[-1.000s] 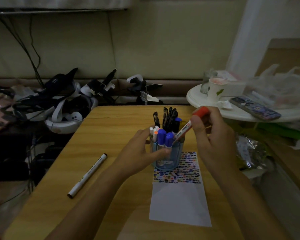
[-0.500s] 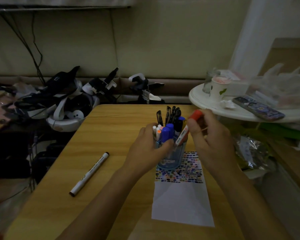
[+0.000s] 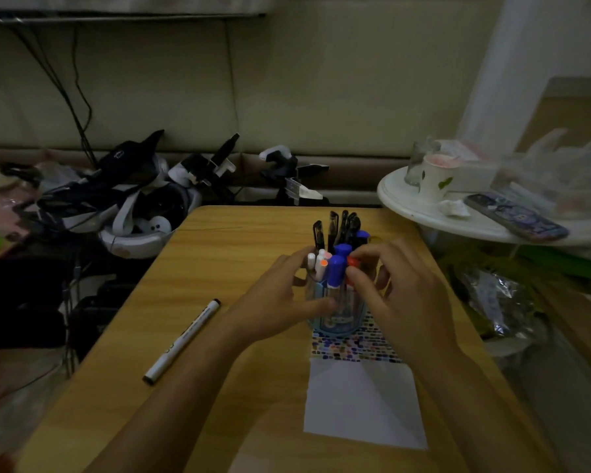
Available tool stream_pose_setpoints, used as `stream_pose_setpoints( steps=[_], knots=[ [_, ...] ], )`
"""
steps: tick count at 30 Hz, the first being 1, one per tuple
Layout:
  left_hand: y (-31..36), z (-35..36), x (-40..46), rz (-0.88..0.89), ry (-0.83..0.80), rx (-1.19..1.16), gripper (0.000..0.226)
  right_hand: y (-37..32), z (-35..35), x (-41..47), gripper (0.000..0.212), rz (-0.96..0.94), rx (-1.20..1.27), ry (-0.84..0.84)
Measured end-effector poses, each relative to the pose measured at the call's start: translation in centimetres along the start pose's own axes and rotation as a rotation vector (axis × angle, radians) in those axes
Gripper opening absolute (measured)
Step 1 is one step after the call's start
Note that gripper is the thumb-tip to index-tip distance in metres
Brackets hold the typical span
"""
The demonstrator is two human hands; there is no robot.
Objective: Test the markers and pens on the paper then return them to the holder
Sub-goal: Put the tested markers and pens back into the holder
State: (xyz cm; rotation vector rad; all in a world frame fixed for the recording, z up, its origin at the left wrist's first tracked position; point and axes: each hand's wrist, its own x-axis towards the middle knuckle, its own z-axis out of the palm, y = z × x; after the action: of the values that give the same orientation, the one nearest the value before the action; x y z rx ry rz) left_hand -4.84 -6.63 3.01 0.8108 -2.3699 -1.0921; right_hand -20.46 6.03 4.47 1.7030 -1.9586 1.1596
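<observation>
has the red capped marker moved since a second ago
Yes. The red-capped marker has gone down into the blue holder; only its cap shows now, pinched by the right hand.

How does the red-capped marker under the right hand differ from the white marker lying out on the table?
The red-capped marker stands upright in the holder; the white marker lies flat on the table, left of it. The right hand pinches the red-capped marker, while no hand touches the white marker. The red-capped marker's cap is red; the white marker's tips are black. Both are capped.
</observation>
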Motion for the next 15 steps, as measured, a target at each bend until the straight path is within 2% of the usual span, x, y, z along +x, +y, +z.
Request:
stream_pose_setpoints(
  steps=[3, 7, 12, 15],
  knots=[
    [-0.4, -0.5, -0.4, -0.004, -0.007, 0.016, 0.085, 0.1, -0.1, -0.1, 0.017, 0.012, 0.008, 0.014],
    [-0.7, -1.8, -1.3, -0.018, -0.001, 0.051, 0.082, 0.2, -0.1, -0.2, 0.022, 0.038, 0.039, 0.029],
    [-3.6, -6.3, -3.4, -0.068, 0.071, 0.220, 0.045, -0.3, -0.2, -0.5, 0.020, 0.034, 0.042, 0.081],
    [-6.0, -8.7, -4.9, -0.154, 0.080, 0.349, 0.039, -0.7, 0.1, -1.0, 0.016, 0.005, 0.050, 0.109]
  ],
)
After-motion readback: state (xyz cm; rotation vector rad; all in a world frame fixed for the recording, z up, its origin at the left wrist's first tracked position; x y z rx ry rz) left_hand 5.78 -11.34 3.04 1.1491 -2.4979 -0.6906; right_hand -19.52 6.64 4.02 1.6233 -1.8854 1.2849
